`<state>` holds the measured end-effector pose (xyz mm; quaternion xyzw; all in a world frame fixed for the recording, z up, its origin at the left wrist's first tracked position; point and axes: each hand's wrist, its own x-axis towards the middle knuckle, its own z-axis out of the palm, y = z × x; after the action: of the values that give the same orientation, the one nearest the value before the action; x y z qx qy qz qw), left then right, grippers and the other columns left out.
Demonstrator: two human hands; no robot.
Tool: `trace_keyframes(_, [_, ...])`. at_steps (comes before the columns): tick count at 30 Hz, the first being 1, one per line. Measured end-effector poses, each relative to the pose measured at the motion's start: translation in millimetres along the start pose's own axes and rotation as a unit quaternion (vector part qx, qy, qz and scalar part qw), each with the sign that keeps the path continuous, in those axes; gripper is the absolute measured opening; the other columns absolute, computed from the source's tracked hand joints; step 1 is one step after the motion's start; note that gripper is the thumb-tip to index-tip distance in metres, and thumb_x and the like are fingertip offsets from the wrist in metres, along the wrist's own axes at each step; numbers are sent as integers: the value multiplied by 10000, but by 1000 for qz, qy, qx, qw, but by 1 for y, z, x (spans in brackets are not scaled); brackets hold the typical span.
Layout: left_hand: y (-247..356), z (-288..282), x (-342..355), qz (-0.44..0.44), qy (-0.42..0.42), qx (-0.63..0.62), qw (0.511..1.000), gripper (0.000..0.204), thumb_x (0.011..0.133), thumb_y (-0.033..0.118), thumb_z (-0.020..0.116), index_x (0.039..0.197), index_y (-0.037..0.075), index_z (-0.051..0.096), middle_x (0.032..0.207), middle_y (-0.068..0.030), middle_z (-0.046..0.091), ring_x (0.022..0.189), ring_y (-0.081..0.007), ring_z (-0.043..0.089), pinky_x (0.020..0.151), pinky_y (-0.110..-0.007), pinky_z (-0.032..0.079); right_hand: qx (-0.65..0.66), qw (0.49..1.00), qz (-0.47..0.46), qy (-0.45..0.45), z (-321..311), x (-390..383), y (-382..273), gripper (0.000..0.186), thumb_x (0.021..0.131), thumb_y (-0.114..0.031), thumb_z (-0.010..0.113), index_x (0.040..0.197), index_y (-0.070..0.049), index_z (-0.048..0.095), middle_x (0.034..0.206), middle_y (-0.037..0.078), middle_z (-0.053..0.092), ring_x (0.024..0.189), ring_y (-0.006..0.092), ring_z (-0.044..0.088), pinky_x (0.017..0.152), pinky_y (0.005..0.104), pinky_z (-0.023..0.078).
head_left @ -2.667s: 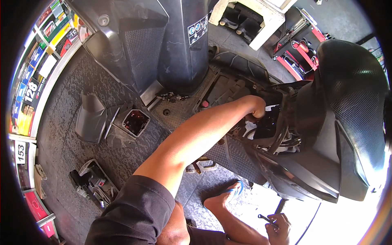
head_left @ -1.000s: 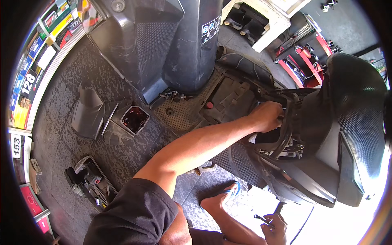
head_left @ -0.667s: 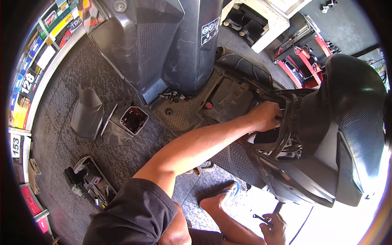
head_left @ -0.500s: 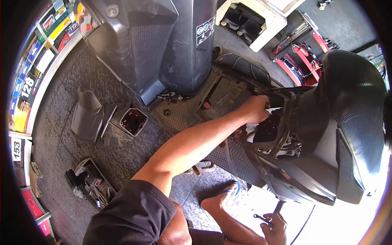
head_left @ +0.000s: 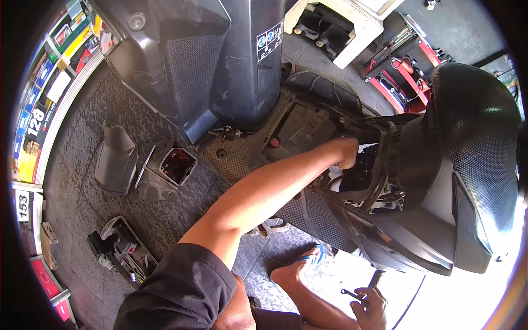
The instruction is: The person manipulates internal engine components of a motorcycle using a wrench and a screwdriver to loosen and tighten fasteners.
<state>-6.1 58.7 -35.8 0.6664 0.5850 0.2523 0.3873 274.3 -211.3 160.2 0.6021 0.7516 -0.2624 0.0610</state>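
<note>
Reaching hand: left hand (head_left: 346,152), right of centre, bent down into the near side of the cavity (head_left: 362,173); fingertips hidden, cannot tell whether they pinch anything.
Hand with wrench: right hand (head_left: 372,309), bottom right, fingers curled round a dark wrench (head_left: 352,294); one end pokes out leftward, the other hidden in the hand.
Cavity: right of centre, in the black scooter (head_left: 308,124), between footboard (head_left: 236,157) and seat (head_left: 473,126).
Risk at cavity: knuckles could scrape on frame edges, or a small loose part could drop into the dark; likely cause, fingers working out of sight.
Risk at wrench: might slip if the fingers slacken; glare on the floor (head_left: 335,275) could make it hard to find.
Count, in hand: two hands, one wrench.
Count, scooter: one seat, one cavity, one red knob (head_left: 274,142) left of the reaching arm.
Count, left floor: one grey panel (head_left: 116,159), one box-shaped piece (head_left: 163,181) just beside it, one tray (head_left: 146,245) of tools lower down; its contents too jumbled to count.
Count, upper right: one white stand (head_left: 360,36), one red tool cart (head_left: 379,88).
Count, bottom centre: one blue-strapped sandal (head_left: 320,254) on a foot.
</note>
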Motion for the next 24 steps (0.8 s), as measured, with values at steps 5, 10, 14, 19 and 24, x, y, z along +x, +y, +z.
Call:
trace_keyframes(5, [-2,1,0,-6,18,-3,1000,217,615,-54,620,803,-92,722,863,-301,701,860,-389,725,672,-456,561,-5,1000,16,1,0,0,-3,298,813,-31,681,1109,-64,663,947,117,688,725,234,650,625,353,514])
trace_keyframes(10, [8,-9,-9,-37,-32,1,999,542,707,-83,553,1249,-98,544,991,-326,675,977,-423,682,758,-450,526,6,1000,10,5,0,-1,4,311,812,-31,685,1120,-72,666,950,106,691,743,223,651,629,347,517])
trace_keyframes(14, [-1,-4,-4,-17,-2,-15,1000,548,711,-85,547,1257,-128,521,992,-332,673,989,-428,679,759,-457,525,6,1000,18,2,2,-1,9,330,805,-40,699,1131,-80,669,947,103,691,746,219,650,634,344,520])
trace_keyframes(19, [3,-3,-1,-27,-15,-4,1000,449,643,-73,618,1078,-182,619,1019,-341,680,1004,-400,700,744,-441,577,8,1000,22,0,1,-1,7,317,801,-41,705,1114,-83,674,937,94,687,741,212,649,625,339,517])
trace_keyframes(24, [-5,3,2,-25,6,-29,999,644,711,-87,555,1341,47,555,1018,-308,686,978,-409,686,761,-447,528,4,1000,14,2,2,0,6,299,802,-34,699,1097,-80,676,935,87,682,725,207,643,612,338,511])
